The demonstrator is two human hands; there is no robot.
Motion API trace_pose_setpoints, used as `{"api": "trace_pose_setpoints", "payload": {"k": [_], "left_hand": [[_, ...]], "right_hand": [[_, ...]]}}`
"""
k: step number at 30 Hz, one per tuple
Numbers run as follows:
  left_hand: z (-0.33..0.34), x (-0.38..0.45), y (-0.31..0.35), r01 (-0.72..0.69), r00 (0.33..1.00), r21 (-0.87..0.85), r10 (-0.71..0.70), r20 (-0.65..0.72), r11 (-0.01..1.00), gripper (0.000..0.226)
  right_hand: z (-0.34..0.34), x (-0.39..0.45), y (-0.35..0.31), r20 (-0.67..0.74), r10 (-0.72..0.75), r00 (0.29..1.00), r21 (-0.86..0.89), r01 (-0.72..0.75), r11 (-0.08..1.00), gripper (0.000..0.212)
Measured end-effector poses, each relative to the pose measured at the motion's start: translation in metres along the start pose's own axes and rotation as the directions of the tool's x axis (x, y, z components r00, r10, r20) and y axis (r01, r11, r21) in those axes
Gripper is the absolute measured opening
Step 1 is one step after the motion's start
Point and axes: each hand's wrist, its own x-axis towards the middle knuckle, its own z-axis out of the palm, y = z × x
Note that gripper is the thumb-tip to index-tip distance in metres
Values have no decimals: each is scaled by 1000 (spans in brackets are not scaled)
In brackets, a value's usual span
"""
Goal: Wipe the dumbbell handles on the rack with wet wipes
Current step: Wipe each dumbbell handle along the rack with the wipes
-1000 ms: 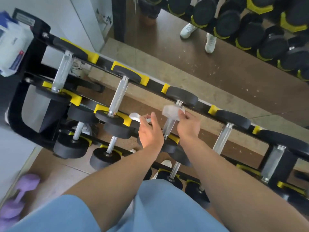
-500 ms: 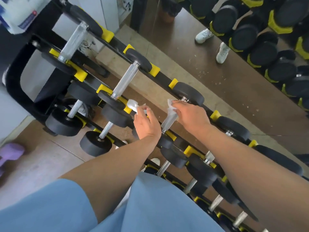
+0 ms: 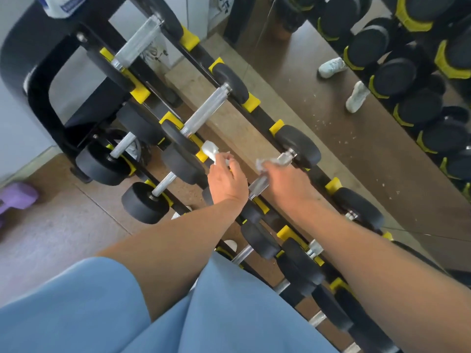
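Observation:
A black rack (image 3: 43,103) with yellow cradles holds several black dumbbells with chrome handles. My right hand (image 3: 283,182) grips a white wet wipe (image 3: 261,165) wrapped round the chrome handle (image 3: 260,184) of a top-row dumbbell. The handle's far end (image 3: 286,157) shows past my fingers, next to its black head (image 3: 298,146). My left hand (image 3: 226,179) holds a second crumpled wipe (image 3: 210,149) just left of that handle, beside a yellow cradle.
A wipes packet (image 3: 58,6) sits on the rack's top left corner. A purple dumbbell (image 3: 15,197) lies on the floor at left. A wall mirror (image 3: 356,123) behind the rack reflects dumbbells and white shoes. My blue shorts (image 3: 127,314) fill the bottom.
My right hand has slid down the handle toward me, baring its far end. The left hand stays beside it with its wipe. The view has tilted and shifted right.

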Motion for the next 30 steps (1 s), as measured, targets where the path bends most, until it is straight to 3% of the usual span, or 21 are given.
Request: {"api": "trace_pose_setpoints", "payload": {"k": [2,4,6,8,9,12,13,16,18,20,21,23,24,26,27,30], "left_hand": [[-1,0,2,-5,1000,2,5,7,1000,31],[-1,0,2,-6,1000,12,6,11,1000,31],[-1,0,3,-6,1000,24,5,9,1000,32],[-1,0,3,-10,1000,40,10,-2,999,36],[-1,1,3,-15,1000,52,15,-2,999,36],[-1,0,2,-27,1000,80,26,15,996,34],[-1,1,2,-34,999,79,33,18,996,34],[-1,2,2,-36,999,71,35,22,997,35],[-1,2,3,-30,999,77,28,30,997,33],[-1,1,3,-45,999,82,43,28,996,34],[-1,1,4,-46,999,88,44,27,995,33],[-1,1,5,-41,999,98,38,30,994,33],[0,1,4,-38,999,99,35,31,994,35],[0,0,4,-33,999,101,30,35,994,39],[0,0,4,-33,999,101,29,40,994,40],[1,1,1,-36,998,84,32,50,996,40]], "right_hand": [[8,-9,-16,110,-108,988,76,100,992,15],[7,-4,-20,104,-101,989,200,79,977,17],[-1,10,-11,-139,0,990,312,44,949,24],[-8,22,1,-403,17,915,245,90,965,28],[-9,28,7,-414,-36,910,171,117,978,32],[-4,18,11,-117,-94,989,-162,74,984,28],[0,11,10,-79,-91,993,-181,75,981,22],[10,-16,-7,27,-120,992,12,120,993,17],[4,-21,-20,113,-98,989,262,65,963,24],[-7,-6,-19,30,30,999,468,-41,883,27],[-13,4,-17,-122,74,990,481,-7,877,26],[-22,22,-7,-442,10,897,295,135,946,21],[-22,26,-1,-474,-78,877,145,165,976,21],[-13,24,12,-266,-184,946,-133,153,979,27],[-8,17,16,-168,-151,974,-189,118,975,28],[9,-8,11,-141,-91,986,-38,86,996,27]]}}
